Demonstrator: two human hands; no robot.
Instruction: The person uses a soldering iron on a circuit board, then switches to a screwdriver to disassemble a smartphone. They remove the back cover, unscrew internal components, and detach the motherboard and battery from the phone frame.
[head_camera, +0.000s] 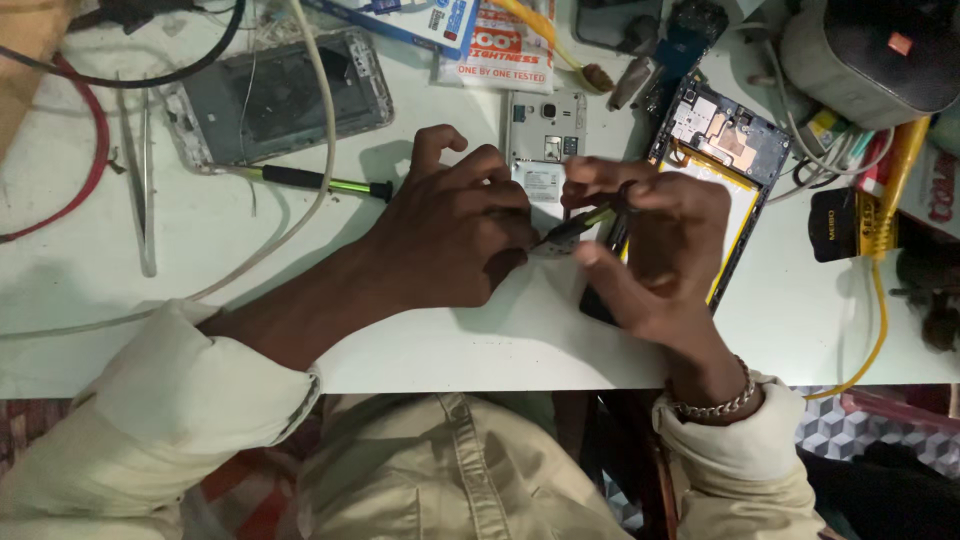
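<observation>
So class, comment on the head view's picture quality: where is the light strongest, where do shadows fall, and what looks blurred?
Head view: light is strongest on the white table, dimming toward the right edge; the left hand and right hand cast soft shadows beneath them; the small tool between the fingers is slightly blurred; the opened phone shows mild glare.

Opened phone (546, 135) just behind the hands, phone frame (275, 95) far left, circuit-board phone (722, 150) right.
</observation>
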